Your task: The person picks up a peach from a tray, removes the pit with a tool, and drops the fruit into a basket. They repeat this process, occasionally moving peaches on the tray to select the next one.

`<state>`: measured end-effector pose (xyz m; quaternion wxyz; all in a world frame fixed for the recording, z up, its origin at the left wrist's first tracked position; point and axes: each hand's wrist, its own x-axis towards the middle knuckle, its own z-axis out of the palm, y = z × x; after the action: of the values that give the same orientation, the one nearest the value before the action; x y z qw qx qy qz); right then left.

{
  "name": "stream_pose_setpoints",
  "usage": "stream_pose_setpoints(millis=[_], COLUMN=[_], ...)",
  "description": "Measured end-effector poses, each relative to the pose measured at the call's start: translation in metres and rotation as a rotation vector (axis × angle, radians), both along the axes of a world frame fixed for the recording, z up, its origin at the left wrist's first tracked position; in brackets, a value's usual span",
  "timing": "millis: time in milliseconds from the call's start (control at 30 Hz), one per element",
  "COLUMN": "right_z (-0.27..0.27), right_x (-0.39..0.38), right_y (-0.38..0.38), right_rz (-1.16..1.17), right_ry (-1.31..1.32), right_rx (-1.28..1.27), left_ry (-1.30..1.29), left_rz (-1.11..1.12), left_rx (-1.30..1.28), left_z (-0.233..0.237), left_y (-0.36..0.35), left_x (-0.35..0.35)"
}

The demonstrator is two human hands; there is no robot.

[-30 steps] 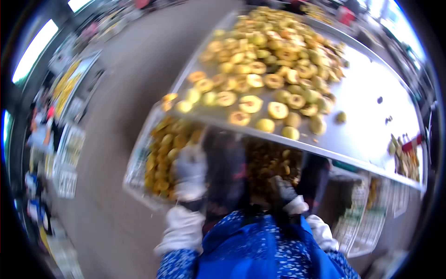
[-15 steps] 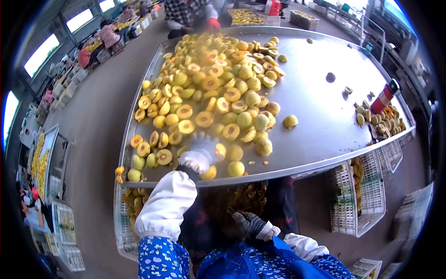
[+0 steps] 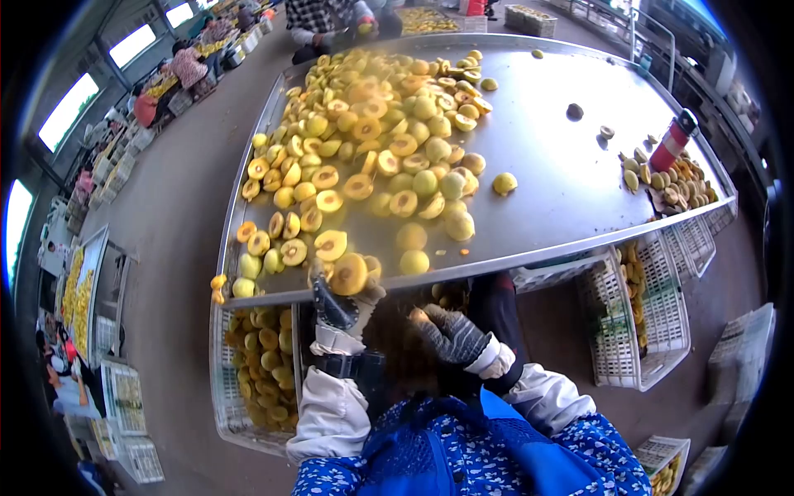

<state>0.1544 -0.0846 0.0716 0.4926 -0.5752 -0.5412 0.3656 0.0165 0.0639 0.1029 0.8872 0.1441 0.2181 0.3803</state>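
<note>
My left hand (image 3: 337,304), in a grey glove, is at the near edge of the metal table (image 3: 546,174). Its fingers are closed around a halved yellow peach (image 3: 349,274), cut face up. Around it lie more peach halves (image 3: 329,245) and whole-looking peaches (image 3: 414,262). My right hand (image 3: 453,334), in a dark striped glove, is below the table edge in front of my lap. Its fingers are curled, the thumb side toward my left hand; whatever it may hold is too small to make out. A large heap of peach halves (image 3: 364,132) covers the table's left side.
A red bottle (image 3: 671,142) stands by a pile of peach pieces (image 3: 685,183) at the right corner. White crates (image 3: 641,331) sit under the table on the right; another crate (image 3: 248,430) of peaches is at lower left. Across the table works a person in a checked shirt (image 3: 318,18).
My left hand has drawn back from among the fruit to the table edge, now with a peach half in it. My right hand has risen toward the edge.
</note>
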Motion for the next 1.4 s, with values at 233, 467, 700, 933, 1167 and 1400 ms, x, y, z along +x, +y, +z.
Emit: stream_pose_setpoints(millis=[233,467,700,933,1167,1400], right_z=[0.012,0.015,-0.003,-0.013,-0.010,-0.005], right_x=[-0.010,-0.018,-0.022,-0.024,-0.014,0.007], right_y=[0.018,0.019,0.017,0.006,-0.007,-0.012], right_rz=[-0.103,-0.010,0.049,0.086,0.197,0.413], right_ry=[-0.486,-0.491,-0.528,-0.448,-0.401,-0.212], right_rx=[0.160,0.054,0.040,-0.101,-0.092,-0.260], left_ry=[0.690,0.425,0.418,0.370,0.439,0.603], left_rz=[0.140,0.091,0.133,0.031,-0.059,-0.643], left_rx=[1.161,0.291,0.344,0.245,0.197,0.157], left_z=[-0.032,-0.047,-0.058,-0.073,-0.067,-0.080], left_y=[-0.042,-0.040,-0.052,-0.055,-0.060,-0.037], left_x=[-0.021,-0.018,-0.009,-0.012,-0.009,-0.016])
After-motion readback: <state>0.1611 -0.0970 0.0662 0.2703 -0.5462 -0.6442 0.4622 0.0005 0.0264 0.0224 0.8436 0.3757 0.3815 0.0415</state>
